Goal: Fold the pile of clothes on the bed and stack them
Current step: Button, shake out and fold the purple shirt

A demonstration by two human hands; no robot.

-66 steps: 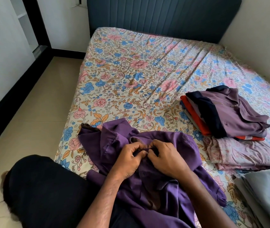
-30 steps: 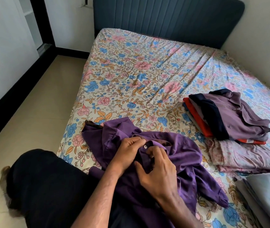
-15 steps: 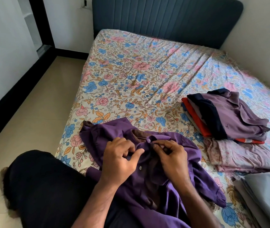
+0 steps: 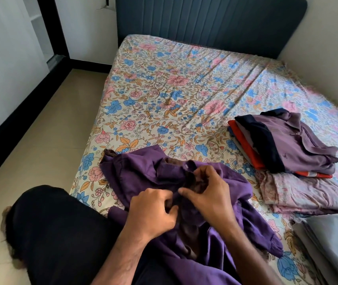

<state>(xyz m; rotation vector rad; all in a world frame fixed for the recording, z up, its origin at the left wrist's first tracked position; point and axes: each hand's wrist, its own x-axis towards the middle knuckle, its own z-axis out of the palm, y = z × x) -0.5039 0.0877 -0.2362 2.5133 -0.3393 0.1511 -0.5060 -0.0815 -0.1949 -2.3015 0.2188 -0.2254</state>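
You're at the near edge of a bed [image 4: 184, 95] under a flowered sheet, dark padded headboard [image 4: 211, 19] at twelve o'clock, tiled floor [image 4: 46, 128] at nine. The purple shirt [image 4: 143, 175] lies crumpled at six o'clock, light and limp by its look. Your left hand [image 4: 153, 214] and right hand [image 4: 207, 194] both pinch its button placket, fingers curled. Hold it at collar or shoulders to spread it. The folded stack [image 4: 291, 147] sits at three.

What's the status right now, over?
Left hand and right hand both pinching the purple shirt at its button placket. Shirt rumpled, not yet folded. Folded stack sits apart to the right. Nothing in the way.
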